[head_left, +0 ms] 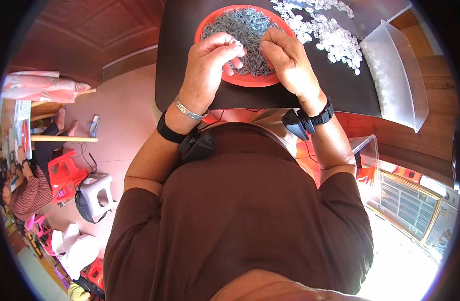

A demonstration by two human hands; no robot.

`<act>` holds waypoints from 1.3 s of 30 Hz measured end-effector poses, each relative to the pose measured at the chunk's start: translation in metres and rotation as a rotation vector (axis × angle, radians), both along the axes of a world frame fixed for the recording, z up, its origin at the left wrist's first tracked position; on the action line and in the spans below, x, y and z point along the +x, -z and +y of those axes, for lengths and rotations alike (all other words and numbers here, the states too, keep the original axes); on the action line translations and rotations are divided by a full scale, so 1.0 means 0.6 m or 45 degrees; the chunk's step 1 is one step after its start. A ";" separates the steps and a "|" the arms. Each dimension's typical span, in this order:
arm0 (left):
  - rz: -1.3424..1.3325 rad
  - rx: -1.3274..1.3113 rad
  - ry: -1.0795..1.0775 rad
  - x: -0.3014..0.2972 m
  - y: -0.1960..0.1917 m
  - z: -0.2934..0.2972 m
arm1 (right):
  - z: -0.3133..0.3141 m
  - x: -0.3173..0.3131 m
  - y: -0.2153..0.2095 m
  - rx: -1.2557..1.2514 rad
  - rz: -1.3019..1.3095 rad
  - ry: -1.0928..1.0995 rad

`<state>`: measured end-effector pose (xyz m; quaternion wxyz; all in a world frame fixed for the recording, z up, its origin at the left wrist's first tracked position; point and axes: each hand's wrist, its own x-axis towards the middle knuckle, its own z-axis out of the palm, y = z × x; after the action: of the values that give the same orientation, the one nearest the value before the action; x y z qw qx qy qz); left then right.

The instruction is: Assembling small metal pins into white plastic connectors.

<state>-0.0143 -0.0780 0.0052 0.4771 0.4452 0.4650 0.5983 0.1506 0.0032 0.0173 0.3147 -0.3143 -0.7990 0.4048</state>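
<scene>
My left hand (208, 62) is over the left part of a round red tray (250, 82), its thumb and forefinger pinched on a small white plastic piece (235, 43). The other fingers curl beneath. At the tray's right side is my right hand (289, 60), closed with fingers bent inward; whatever it grips, if anything, is hidden. Many thin grey metal pieces, like nails or screws (247, 22), fill the tray below both hands. To the right, loose small white plastic pieces (335, 37) lie scattered on the black tabletop (335, 90).
A clear plastic bin (395, 80) holding white pieces stands at the table's right edge. Off to the left are a red stool (67, 173), a grey-white stool (97, 193) and a seated person (31, 190). Both my wrists carry strapped black devices.
</scene>
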 end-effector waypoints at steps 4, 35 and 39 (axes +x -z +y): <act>0.012 0.007 0.009 0.002 -0.002 -0.001 | -0.002 -0.002 0.002 0.111 -0.057 0.027; -0.162 -0.025 0.178 -0.002 -0.002 0.001 | -0.017 0.001 -0.017 0.098 -0.008 -0.171; -0.155 -0.005 0.183 -0.002 -0.002 0.002 | -0.016 -0.001 -0.017 0.333 0.031 -0.208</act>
<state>-0.0158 -0.0771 0.0065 0.5472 0.4392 0.4033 0.5875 0.1499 -0.0066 0.0273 0.3287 -0.1997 -0.8638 0.3255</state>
